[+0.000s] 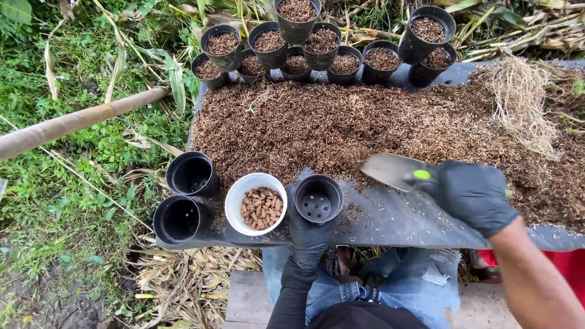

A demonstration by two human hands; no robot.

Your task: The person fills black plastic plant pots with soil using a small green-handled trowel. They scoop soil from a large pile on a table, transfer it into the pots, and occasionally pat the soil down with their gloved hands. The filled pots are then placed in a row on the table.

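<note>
At lower centre, the gloved left hand (309,234) wraps around an empty black pot (318,198) beside a white cup (234,204). Just right and slightly above, the right hand (472,194) clasps a trowel (390,170), its blade pointing left, tip above the pot, carrying husk mix (365,122).
</note>
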